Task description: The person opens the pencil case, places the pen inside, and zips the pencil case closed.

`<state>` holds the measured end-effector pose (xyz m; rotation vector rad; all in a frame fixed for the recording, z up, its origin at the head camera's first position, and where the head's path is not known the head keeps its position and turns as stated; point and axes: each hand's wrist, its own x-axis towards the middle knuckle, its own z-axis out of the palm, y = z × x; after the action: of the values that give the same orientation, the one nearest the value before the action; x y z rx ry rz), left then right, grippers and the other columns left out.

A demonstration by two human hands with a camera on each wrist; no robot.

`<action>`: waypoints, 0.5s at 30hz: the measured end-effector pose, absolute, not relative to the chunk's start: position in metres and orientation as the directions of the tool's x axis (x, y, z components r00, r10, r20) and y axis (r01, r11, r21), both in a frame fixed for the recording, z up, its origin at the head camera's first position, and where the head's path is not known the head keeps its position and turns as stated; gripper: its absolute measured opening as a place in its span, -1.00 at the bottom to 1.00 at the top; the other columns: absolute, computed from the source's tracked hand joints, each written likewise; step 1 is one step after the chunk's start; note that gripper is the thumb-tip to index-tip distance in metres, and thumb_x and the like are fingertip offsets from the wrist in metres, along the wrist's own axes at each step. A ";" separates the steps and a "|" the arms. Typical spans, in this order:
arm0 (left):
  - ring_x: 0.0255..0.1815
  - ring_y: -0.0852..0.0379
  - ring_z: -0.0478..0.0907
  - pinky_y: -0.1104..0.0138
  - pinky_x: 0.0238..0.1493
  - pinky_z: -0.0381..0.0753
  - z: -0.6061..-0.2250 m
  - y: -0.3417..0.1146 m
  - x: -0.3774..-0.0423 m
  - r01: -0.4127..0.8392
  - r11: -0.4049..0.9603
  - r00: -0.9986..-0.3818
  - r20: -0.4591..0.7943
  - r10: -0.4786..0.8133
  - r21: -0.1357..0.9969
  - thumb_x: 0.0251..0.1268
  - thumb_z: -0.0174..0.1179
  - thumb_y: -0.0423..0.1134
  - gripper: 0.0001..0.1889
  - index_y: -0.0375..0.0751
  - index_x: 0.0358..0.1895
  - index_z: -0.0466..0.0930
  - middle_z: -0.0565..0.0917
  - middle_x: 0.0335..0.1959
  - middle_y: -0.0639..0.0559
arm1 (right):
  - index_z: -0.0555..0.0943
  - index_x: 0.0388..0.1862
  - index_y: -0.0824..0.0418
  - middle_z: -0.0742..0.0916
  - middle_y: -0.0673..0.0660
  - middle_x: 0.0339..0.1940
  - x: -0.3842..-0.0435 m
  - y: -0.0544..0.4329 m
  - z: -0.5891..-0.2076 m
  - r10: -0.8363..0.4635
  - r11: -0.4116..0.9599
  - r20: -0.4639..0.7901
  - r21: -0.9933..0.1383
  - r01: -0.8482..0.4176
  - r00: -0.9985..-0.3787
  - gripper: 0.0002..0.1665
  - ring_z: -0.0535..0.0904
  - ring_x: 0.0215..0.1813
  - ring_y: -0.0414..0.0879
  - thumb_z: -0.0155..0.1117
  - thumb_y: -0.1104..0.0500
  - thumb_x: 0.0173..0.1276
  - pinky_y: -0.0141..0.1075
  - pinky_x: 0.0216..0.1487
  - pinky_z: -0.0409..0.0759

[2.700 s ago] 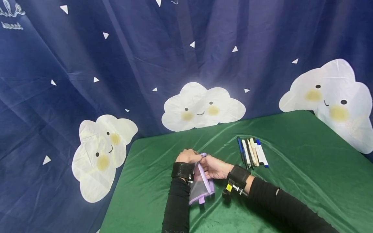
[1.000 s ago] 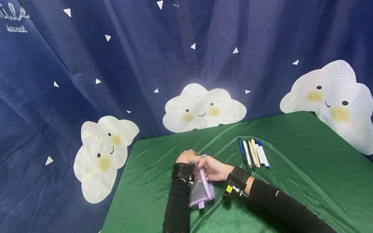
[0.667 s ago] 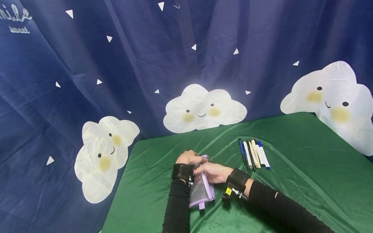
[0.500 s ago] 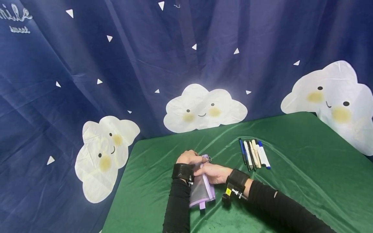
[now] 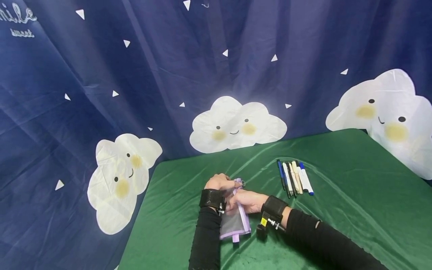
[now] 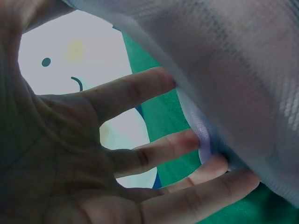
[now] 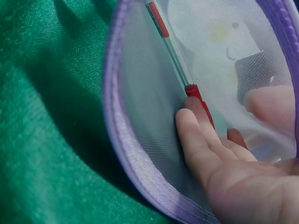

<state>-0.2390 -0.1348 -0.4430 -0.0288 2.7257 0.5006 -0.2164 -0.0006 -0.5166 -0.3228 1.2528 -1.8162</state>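
Curtain (image 5: 249, 45), navy, fills upper frame; white clouds (image 5: 233, 116) printed on it. Table (image 5: 344, 187), green-covered, lower centre to right. Black sleeves (image 5: 337, 243) enter at the bottom edge, the right one slanting from lower right. Pouch (image 5: 233, 225), lilac-edged mesh, low centre between the sleeves, mouth gaping. Left hand (image 5: 221, 183) at its upper end: grip pinching the pouch, fingers nearly straight, tips on the edge. Right hand (image 5: 249, 201) inside the mouth: fingers against a red pen (image 7: 179, 64); cannot tell whether the grip pinches it or merely touches. Pens (image 5: 297, 178), loose, side by side, right of centre on the table. Red pen slants along the mesh, partly behind the fingers. Ring (image 5: 243, 183), small, at the pouch's upper corner.
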 end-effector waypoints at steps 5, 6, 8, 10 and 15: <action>-0.15 -0.04 0.64 0.09 -0.13 0.63 -0.443 -0.134 -0.240 -0.086 0.934 -0.930 -0.365 0.050 0.346 0.09 0.23 0.40 -0.47 0.01 -0.25 0.79 0.74 -0.08 -0.09 | 0.39 0.22 0.27 0.68 0.05 -0.21 -0.216 -0.001 -0.518 -0.764 -0.114 -0.255 -0.851 0.513 -0.593 -0.27 0.72 -0.17 -0.10 -0.12 0.55 -0.02 -0.21 0.06 0.72; -0.13 -0.05 0.64 0.09 -0.11 0.63 -0.443 -0.134 -0.240 -0.085 0.936 -0.930 -0.365 0.049 0.342 0.08 0.23 0.40 -0.46 0.01 -0.22 0.79 0.74 -0.06 -0.10 | 0.38 0.25 0.29 0.68 0.06 -0.21 -0.215 -0.001 -0.519 -0.761 -0.112 -0.259 -0.851 0.514 -0.595 -0.26 0.72 -0.17 -0.09 -0.12 0.55 -0.02 -0.21 0.07 0.72; -0.08 -0.07 0.64 0.07 -0.08 0.64 -0.443 -0.134 -0.240 -0.083 0.938 -0.930 -0.365 0.049 0.336 0.07 0.23 0.40 -0.45 0.02 -0.17 0.80 0.73 0.00 -0.12 | 0.36 0.29 0.32 0.69 0.07 -0.19 -0.215 -0.001 -0.519 -0.756 -0.109 -0.267 -0.849 0.517 -0.598 -0.23 0.73 -0.18 -0.10 -0.11 0.55 -0.02 -0.20 0.09 0.72; -0.04 -0.08 0.64 0.05 -0.05 0.64 -0.444 -0.133 -0.240 -0.081 0.941 -0.929 -0.367 0.048 0.328 0.07 0.23 0.41 -0.43 0.03 -0.14 0.81 0.72 0.04 -0.14 | 0.35 0.31 0.34 0.71 0.08 -0.20 -0.214 -0.001 -0.520 -0.754 -0.104 -0.275 -0.846 0.523 -0.596 -0.22 0.74 -0.19 -0.10 -0.11 0.55 -0.01 -0.21 0.11 0.72; 0.02 -0.10 0.63 0.03 0.00 0.64 -0.445 -0.132 -0.241 -0.081 0.941 -0.930 -0.364 0.047 0.328 0.06 0.24 0.40 -0.41 0.04 -0.06 0.80 0.71 0.08 -0.16 | 0.38 0.25 0.36 0.71 0.08 -0.25 -0.213 -0.001 -0.520 -0.760 -0.086 -0.284 -0.848 0.523 -0.585 -0.26 0.72 -0.18 -0.11 -0.12 0.55 -0.03 -0.28 0.09 0.72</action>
<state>-0.2406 -0.1324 -0.4448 -0.0252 2.7236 0.4826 -0.2133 -0.0012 -0.5199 -0.2862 1.2729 -1.8076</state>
